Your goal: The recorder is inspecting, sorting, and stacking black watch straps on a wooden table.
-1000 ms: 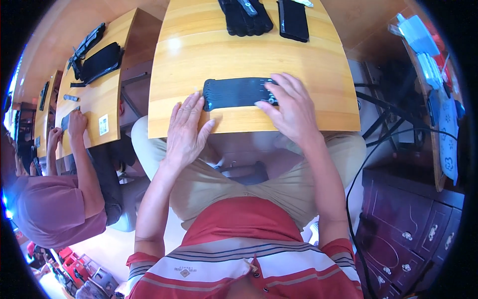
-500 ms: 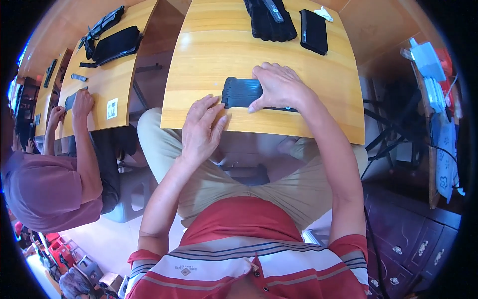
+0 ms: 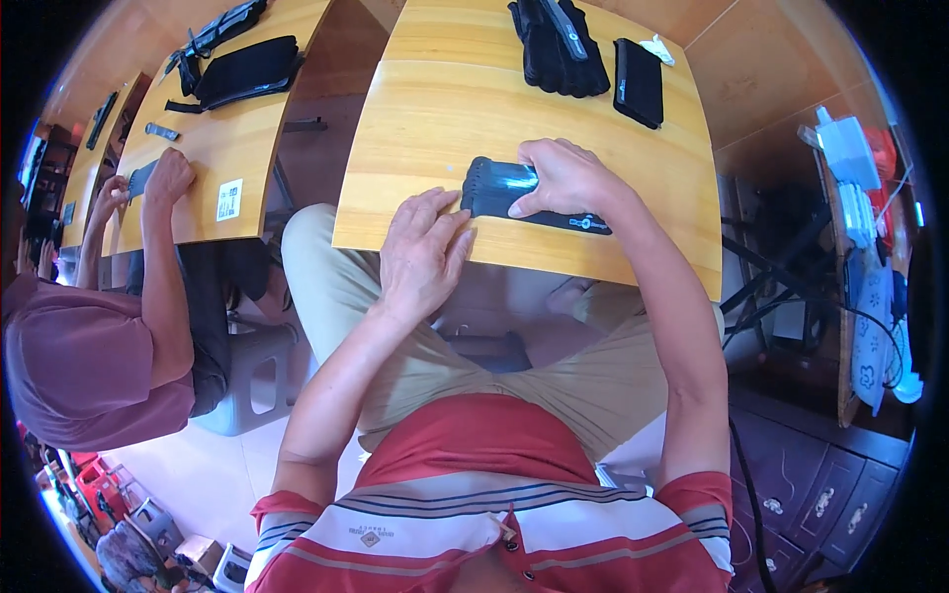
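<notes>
A flat black folded item point(image 3: 504, 194) with a scalloped left end lies near the front edge of the wooden table; its exact kind I cannot make out. Light glints off its shiny upper face, and a small pale mark shows at its right end. My right hand point(image 3: 571, 180) spans it from above, thumb on the near side and fingers toward the far side, gripping it. At its near left corner rests my left hand point(image 3: 425, 237), fingers stretched out and fingertips at the edge.
Toward the table's point(image 3: 415, 128) far side lie black gloves point(image 3: 560, 59) with a grey strip on them, a black pouch point(image 3: 639, 83) and a crumpled white scrap point(image 3: 657, 49). At left, a person point(image 3: 89, 356) works at another table. Shelved items point(image 3: 847, 148) stand at right.
My right hand has shifted a little along the black item, baring more of its marked right end and a glint. The whole view has also shifted slightly.
</notes>
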`<act>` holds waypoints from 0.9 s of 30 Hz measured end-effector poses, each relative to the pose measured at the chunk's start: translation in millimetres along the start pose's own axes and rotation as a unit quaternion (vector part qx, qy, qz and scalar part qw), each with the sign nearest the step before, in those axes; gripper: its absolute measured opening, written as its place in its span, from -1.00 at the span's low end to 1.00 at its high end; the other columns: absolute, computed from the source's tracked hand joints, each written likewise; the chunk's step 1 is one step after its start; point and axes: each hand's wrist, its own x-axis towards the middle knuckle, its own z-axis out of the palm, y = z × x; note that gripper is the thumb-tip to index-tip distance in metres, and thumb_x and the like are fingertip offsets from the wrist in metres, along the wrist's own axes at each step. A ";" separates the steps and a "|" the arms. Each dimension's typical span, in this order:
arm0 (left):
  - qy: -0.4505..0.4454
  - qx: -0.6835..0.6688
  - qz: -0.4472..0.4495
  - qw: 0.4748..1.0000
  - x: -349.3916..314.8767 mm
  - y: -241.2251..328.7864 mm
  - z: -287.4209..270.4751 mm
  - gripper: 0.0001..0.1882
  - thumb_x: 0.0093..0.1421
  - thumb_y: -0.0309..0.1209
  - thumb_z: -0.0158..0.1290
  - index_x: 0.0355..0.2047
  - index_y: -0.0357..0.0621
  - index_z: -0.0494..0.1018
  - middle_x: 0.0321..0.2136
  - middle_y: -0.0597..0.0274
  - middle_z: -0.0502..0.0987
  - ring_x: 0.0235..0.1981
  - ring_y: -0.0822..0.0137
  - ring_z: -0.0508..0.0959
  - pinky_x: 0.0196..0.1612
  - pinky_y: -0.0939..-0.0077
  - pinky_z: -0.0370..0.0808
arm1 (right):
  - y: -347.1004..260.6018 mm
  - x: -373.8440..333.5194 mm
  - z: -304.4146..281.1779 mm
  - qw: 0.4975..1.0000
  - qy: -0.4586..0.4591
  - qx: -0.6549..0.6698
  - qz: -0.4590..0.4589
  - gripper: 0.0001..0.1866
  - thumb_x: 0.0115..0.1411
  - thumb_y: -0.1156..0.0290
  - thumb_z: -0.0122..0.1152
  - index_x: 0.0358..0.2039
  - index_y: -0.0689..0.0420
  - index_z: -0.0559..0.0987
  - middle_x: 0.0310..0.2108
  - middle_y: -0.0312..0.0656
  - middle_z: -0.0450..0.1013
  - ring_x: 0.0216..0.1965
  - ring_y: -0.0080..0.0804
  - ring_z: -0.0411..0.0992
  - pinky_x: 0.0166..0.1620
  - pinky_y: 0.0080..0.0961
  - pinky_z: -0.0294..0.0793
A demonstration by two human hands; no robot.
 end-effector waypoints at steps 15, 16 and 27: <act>0.017 0.018 0.037 0.999 -1.6 -1.6 0.5 -0.81 0.13 -0.42 0.24 -0.23 -0.15 0.63 -0.03 0.15 0.59 0.10 0.05 0.49 0.14 0.21 0.45 | -23.1 -24.8 23.5 0.983 0.108 0.003 -0.150 -0.83 0.05 0.45 0.31 -0.30 0.11 0.64 -0.31 -0.12 0.58 -0.16 -0.09 0.52 -0.11 -0.20 0.50; 0.013 0.017 0.037 0.999 -1.9 -2.8 0.9 -0.82 0.15 -0.40 0.22 -0.23 -0.15 0.63 -0.04 0.14 0.59 0.10 0.05 0.49 0.15 0.18 0.43 | -25.3 -27.9 23.0 0.978 0.114 -0.015 -0.175 -0.85 0.06 0.45 0.31 -0.31 0.12 0.64 -0.31 -0.13 0.58 -0.16 -0.12 0.52 -0.11 -0.21 0.50; 0.015 -0.001 0.051 0.999 -4.7 -2.6 -0.1 -0.84 0.18 -0.38 0.19 -0.25 -0.13 0.62 -0.05 0.14 0.59 0.09 0.08 0.50 0.16 0.16 0.42 | 81.4 -148.1 -20.9 0.872 0.407 0.269 -0.026 -0.78 0.05 0.71 0.33 -0.25 0.26 0.62 -0.27 -0.17 0.60 -0.20 -0.34 0.57 -0.01 -0.42 0.56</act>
